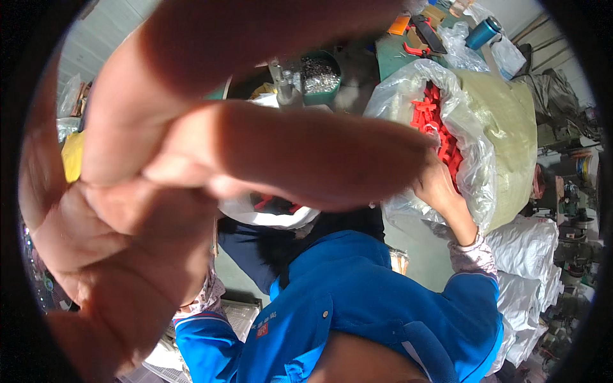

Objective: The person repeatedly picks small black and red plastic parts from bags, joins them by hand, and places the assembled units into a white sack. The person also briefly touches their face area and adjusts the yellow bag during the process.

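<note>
Your left hand [137,198] looms close to the camera, fingers extended and apart, covering much of the left side. Your right hand [440,186] is at the lower rim of the pale yellow-green sack [504,127], beside red pieces [424,115] inside its clear liner [482,185] — its fingertips are hidden. A white bag [288,221] holds more red pieces near your lap — and a teal bottle [483,33] lies toward the green desk's [391,56] right edge.
</note>
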The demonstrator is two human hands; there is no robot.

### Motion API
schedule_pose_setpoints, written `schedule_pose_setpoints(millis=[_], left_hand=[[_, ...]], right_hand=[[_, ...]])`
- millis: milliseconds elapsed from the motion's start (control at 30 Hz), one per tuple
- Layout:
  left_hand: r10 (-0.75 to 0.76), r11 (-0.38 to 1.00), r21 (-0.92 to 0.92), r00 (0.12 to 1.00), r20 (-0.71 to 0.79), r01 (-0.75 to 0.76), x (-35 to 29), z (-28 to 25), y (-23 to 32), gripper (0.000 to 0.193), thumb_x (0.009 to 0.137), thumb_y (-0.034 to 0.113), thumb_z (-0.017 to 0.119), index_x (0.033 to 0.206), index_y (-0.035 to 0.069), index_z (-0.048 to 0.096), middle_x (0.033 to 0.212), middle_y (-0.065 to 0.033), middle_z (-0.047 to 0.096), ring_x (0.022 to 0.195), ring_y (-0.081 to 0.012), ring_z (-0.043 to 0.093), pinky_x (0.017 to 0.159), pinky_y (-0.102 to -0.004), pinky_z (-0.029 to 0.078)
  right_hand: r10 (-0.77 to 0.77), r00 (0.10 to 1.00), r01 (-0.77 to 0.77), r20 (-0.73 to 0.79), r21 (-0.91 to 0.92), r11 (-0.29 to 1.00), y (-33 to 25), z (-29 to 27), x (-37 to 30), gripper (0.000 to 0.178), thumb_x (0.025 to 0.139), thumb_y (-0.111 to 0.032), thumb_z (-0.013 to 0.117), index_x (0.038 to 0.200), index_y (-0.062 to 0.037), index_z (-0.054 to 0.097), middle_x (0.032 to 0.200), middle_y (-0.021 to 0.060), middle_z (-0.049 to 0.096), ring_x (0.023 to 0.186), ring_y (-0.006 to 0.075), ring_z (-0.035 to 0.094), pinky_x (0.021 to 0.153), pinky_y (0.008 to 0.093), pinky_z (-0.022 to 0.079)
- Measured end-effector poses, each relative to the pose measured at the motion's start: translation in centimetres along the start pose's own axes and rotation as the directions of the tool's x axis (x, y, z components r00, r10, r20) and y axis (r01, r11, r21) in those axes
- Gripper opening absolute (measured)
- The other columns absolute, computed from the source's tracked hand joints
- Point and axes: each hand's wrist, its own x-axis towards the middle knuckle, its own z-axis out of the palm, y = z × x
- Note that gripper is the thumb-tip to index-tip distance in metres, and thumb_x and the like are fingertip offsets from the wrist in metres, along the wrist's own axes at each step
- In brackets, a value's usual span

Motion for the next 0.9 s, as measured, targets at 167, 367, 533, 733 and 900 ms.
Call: schedule_pose_setpoints(millis=[167, 367, 533, 733, 900], left_hand=[[-0.109, 0.990, -0.088, 0.993, 0.043, 0.112, -0.6, 0.2, -0.9, 0.051, 0.088, 0.025, 0.050, 0.126, -0.005, 0.034, 0.114, -0.0228, 0.047, 0.094, -0.0259, 0.055, 0.079, -0.0367, 0.044], [-0.186, 0.961, -0.185, 0.976, 0.115, 0.205, -0.6, -0.2, -2.1, 0.060, 0.088, 0.031, 0.049, 0.130, -0.006, 0.030, 0.127, -0.0251, 0.041, 0.101, -0.0274, 0.052, 0.083, -0.0379, 0.041], [-0.155, 0.941, -0.265, 0.964, 0.216, 0.211, -1.8, -1.8, -2.2, 0.063, 0.090, 0.034, 0.047, 0.133, -0.007, 0.027, 0.132, -0.0260, 0.041, 0.106, -0.0291, 0.051, 0.086, -0.0392, 0.039], [-0.197, 0.950, -0.194, 0.952, 0.233, 0.244, -2.6, 0.6, -4.8, 0.050, 0.090, 0.028, 0.044, 0.128, -0.004, 0.037, 0.104, -0.0171, 0.055, 0.087, -0.0242, 0.049, 0.075, -0.0361, 0.036], [-0.270, 0.959, -0.075, 0.961, 0.052, 0.274, -3.8, 0.2, -6.2, 0.045, 0.090, 0.026, 0.045, 0.123, -0.006, 0.043, 0.096, -0.0168, 0.054, 0.076, -0.0224, 0.046, 0.068, -0.0332, 0.036]], right_hand=[[-0.055, 0.998, 0.056, 0.034, -0.015, 0.998, 0.5, 1.2, -1.4, 0.050, 0.073, -0.020, 0.068, 0.116, 0.0004, 0.052, 0.110, 0.0205, 0.053, 0.101, 0.0359, 0.051, 0.087, 0.0408, 0.043], [0.304, 0.940, -0.268, 0.153, -0.216, 0.939, 3.1, 7.3, -2.6, 0.042, 0.073, -0.011, 0.059, 0.113, -0.0009, 0.051, 0.091, 0.0211, 0.061, 0.083, 0.0363, 0.060, 0.068, 0.0451, 0.049], [0.851, 0.475, -0.489, -0.224, 0.737, 0.467, 12.1, -2.8, -2.9, 0.030, 0.084, -0.014, 0.061, 0.109, 0.0024, 0.058, 0.083, 0.0028, 0.062, 0.069, 0.0114, 0.055, 0.062, 0.0259, 0.045], [0.946, 0.323, -0.301, -0.005, 0.948, 0.108, 16.8, -5.7, -5.0, 0.027, 0.083, -0.006, 0.059, 0.107, 0.0048, 0.057, 0.092, 0.0087, 0.063, 0.078, 0.0154, 0.060, 0.069, 0.0268, 0.048], [0.904, 0.428, -0.308, -0.003, 0.940, 0.149, 16.9, -4.2, -5.3, 0.030, 0.080, -0.001, 0.059, 0.109, 0.0075, 0.055, 0.098, 0.0117, 0.063, 0.086, 0.0175, 0.060, 0.076, 0.0283, 0.049]])
